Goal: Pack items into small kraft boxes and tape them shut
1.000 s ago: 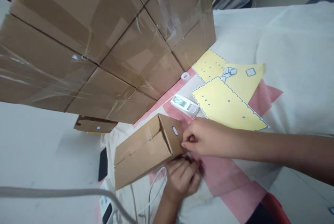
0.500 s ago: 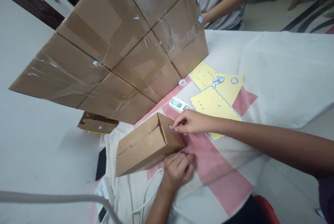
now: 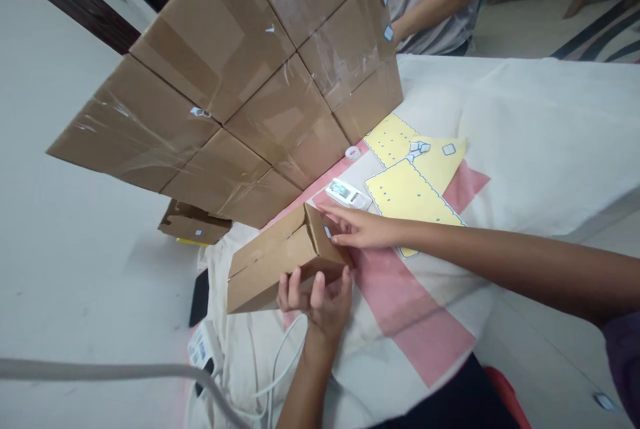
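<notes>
A small closed cardboard box (image 3: 273, 252) lies on the cloth-covered table in the head view. A small pale sticker with a blue edge (image 3: 328, 232) is on its right end. My right hand (image 3: 367, 228) is beside that end, fingers stretched out and fingertips close around the sticker. Along the near side of the box, my left hand (image 3: 323, 309) has its fingers spread, the tips against the cardboard. Just beyond my right hand sits a white device with a small screen (image 3: 349, 193). Yellow sticker sheets (image 3: 413, 192) lie partly behind my right forearm.
A tall wall of taped cardboard boxes (image 3: 260, 102) stands behind the small box. A white tape roll (image 3: 353, 152) lies at its foot. White cables (image 3: 287, 342) and a power strip (image 3: 203, 349) are at the lower left. Across the table sits another person (image 3: 450, 2).
My right fingers have opened from a pinch at the sticker. My left hand has uncurled from a fist and moved up against the side of the box.
</notes>
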Demonstrator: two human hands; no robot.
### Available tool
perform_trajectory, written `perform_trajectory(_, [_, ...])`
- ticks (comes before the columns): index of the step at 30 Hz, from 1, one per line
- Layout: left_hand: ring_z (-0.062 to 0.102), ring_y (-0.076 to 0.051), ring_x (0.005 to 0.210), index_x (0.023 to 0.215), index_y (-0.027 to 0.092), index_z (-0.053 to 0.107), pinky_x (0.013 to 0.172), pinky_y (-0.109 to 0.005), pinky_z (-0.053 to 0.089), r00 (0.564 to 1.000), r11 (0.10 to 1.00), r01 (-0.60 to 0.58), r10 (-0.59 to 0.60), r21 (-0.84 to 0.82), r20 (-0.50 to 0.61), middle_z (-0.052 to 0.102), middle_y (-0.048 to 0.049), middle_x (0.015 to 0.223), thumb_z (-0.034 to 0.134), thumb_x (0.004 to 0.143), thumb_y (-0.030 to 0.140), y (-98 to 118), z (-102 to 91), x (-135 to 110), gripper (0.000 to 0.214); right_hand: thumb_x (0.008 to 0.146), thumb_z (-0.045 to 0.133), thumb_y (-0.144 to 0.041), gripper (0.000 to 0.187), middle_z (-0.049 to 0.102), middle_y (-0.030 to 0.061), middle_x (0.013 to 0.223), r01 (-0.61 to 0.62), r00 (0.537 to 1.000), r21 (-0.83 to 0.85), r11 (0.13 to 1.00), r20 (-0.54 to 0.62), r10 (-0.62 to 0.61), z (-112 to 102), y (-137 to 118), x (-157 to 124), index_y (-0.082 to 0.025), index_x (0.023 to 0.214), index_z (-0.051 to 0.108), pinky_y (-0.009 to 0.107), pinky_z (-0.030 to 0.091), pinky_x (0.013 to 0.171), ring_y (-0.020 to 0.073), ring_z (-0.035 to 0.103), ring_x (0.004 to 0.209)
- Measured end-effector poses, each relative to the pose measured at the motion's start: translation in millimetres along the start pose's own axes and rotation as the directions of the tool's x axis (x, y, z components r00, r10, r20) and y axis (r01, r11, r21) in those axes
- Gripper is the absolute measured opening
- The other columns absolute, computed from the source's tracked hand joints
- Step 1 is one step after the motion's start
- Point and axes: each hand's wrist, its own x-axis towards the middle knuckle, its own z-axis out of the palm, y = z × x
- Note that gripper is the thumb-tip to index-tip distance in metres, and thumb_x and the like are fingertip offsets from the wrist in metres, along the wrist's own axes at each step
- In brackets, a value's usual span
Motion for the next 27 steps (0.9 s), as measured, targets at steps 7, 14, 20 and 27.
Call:
perform_trajectory(7, [0.028,-0.039,0.143,0.147,0.027,0.019,0.112,-0.072,0.030,0.992,0.992,0.125,-0.124,-0.014,0.030,0.029,-0.0186,0.144,0.084,0.071,0.038,2.9,-5.8,1.8,0.102,0.081,0.079,-0.040,0.063,0.053,0.0069,0.111,0.035,0.991,-0.025,0.999,0.132,-0.032,5.8,-1.3,-3.9,-0.017,0.136,0.056,0.029,0.049,0.076,0.0173,0.054,0.093])
perform_trajectory(14, [0.032,-0.036,0.140,0.146,0.025,0.018,0.114,-0.071,0.031,0.975,0.975,0.220,-0.220,0.041,-0.009,0.033,-0.0157,0.134,0.085,0.071,0.034,4.4,-2.8,2.6,0.101,0.082,0.077,-0.049,0.046,0.054,0.0060,0.100,0.068,0.996,-0.207,0.976,0.077,-0.053,10.0,-7.1,-2.0,-0.015,0.106,0.058,0.029,0.040,0.070,0.0187,0.051,0.086])
perform_trajectory(20, [0.033,-0.035,0.138,0.142,0.024,0.027,0.115,-0.069,0.030,0.950,0.948,0.312,-0.312,0.069,-0.001,0.035,-0.0134,0.132,0.081,0.075,0.030,15.1,-2.5,8.1,0.087,0.096,0.062,-0.041,0.025,0.055,0.0046,0.093,0.152,0.982,-0.170,0.974,0.141,-0.129,1.2,-7.6,-1.2,-0.016,0.091,0.055,0.028,0.038,0.071,0.0173,0.052,0.082])
perform_trajectory(27, [0.044,-0.039,0.131,0.134,0.030,0.040,0.107,-0.069,0.039,0.965,0.965,0.248,-0.254,-0.082,-0.065,0.046,-0.0113,0.125,0.079,0.066,0.039,-0.7,-4.7,-0.1,0.079,0.080,0.078,-0.054,0.056,0.061,0.0101,0.112,0.050,0.994,-0.310,0.949,0.108,-0.017,7.3,-16.9,-0.8,-0.015,0.113,0.056,0.030,0.045,0.078,0.0219,0.058,0.095])
